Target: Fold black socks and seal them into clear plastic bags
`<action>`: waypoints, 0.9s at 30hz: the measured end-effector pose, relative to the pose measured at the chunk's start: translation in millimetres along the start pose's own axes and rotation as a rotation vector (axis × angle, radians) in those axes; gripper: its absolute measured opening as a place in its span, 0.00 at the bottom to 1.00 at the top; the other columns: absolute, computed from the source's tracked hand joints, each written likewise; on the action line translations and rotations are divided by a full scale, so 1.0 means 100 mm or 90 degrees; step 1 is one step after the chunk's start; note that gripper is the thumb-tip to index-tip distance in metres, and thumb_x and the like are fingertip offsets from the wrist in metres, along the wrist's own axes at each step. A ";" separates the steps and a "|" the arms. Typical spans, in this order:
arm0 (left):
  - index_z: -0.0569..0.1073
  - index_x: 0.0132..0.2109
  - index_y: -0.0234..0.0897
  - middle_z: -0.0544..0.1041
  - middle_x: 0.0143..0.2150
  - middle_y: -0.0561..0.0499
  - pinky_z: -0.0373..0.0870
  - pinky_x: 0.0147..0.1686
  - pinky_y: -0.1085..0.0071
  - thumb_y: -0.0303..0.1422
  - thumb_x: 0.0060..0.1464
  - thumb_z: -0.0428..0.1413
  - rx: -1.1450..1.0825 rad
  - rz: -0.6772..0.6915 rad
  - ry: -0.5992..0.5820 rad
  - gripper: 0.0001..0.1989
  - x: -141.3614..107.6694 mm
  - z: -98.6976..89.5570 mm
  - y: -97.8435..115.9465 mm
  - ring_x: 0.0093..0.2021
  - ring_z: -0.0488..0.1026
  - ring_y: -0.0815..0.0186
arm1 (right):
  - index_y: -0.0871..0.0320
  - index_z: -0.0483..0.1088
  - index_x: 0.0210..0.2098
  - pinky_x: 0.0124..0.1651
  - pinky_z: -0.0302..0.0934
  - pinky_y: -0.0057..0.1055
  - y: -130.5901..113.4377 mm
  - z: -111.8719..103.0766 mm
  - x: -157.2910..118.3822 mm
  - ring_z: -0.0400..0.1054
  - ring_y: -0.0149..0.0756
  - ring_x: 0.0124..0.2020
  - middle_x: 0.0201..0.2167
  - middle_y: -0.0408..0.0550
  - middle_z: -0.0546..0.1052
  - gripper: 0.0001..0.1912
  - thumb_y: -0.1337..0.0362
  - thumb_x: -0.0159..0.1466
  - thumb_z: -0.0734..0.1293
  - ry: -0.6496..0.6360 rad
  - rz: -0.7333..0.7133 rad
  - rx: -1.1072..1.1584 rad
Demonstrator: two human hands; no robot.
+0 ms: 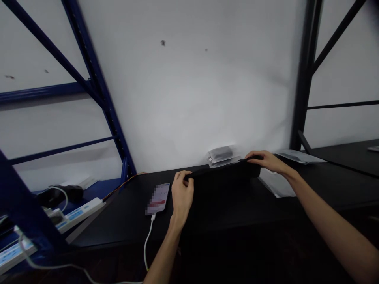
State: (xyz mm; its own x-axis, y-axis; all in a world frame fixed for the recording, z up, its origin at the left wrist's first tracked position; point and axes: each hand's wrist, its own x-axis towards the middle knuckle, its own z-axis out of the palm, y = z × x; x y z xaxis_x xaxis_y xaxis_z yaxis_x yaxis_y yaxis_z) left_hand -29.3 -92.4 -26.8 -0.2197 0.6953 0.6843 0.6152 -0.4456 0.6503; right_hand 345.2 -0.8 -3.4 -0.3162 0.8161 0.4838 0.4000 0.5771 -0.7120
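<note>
My left hand (182,193) pinches the near end of a black cloth (225,172), and my right hand (266,161) grips its far top edge. The cloth hangs or lies in a dark fold between them, and its lower part merges with the black table (331,185). Just left of my left hand, a smartphone (158,198) lies on the table with its screen lit. A white charging cable (147,246) runs from its lower end. Behind the cloth sit clear plastic bags (222,156) holding something dark.
Flat translucent plastic sleeves (276,183) lie under and behind my right hand. A white power strip (79,215) and a dark object (60,194) sit on a blue shelf at the left. Blue and black steel rack uprights (303,75) stand against the white wall.
</note>
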 end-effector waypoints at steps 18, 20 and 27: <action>0.75 0.47 0.39 0.73 0.31 0.54 0.64 0.20 0.76 0.45 0.62 0.55 -0.230 -0.073 -0.065 0.16 0.15 -0.37 0.21 0.25 0.72 0.69 | 0.50 0.73 0.42 0.25 0.64 0.30 -0.29 0.23 -0.06 0.69 0.33 0.24 0.28 0.40 0.75 0.19 0.49 0.56 0.77 0.089 0.108 0.345; 0.75 0.47 0.38 0.77 0.42 0.49 0.74 0.29 0.73 0.43 0.61 0.55 -0.245 -0.061 -0.005 0.15 0.18 -0.31 0.13 0.35 0.78 0.65 | 0.50 0.74 0.43 0.23 0.64 0.29 -0.26 0.28 -0.02 0.69 0.33 0.23 0.28 0.41 0.76 0.20 0.49 0.56 0.77 0.108 0.087 0.328; 0.76 0.49 0.41 0.77 0.52 0.48 0.68 0.60 0.62 0.36 0.64 0.54 -0.170 0.094 0.069 0.10 0.19 -0.28 0.09 0.56 0.74 0.61 | 0.52 0.75 0.40 0.49 0.70 0.42 -0.29 0.27 -0.03 0.75 0.46 0.48 0.42 0.49 0.82 0.14 0.51 0.60 0.75 0.262 -0.103 0.250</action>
State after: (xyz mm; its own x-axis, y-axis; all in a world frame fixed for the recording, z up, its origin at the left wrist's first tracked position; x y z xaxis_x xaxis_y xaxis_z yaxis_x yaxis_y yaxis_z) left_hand -49.3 -99.1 1.5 -0.2312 0.5538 0.7999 0.4291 -0.6799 0.5947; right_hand 311.8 -21.1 2.2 0.0447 0.7085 0.7042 0.0018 0.7049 -0.7093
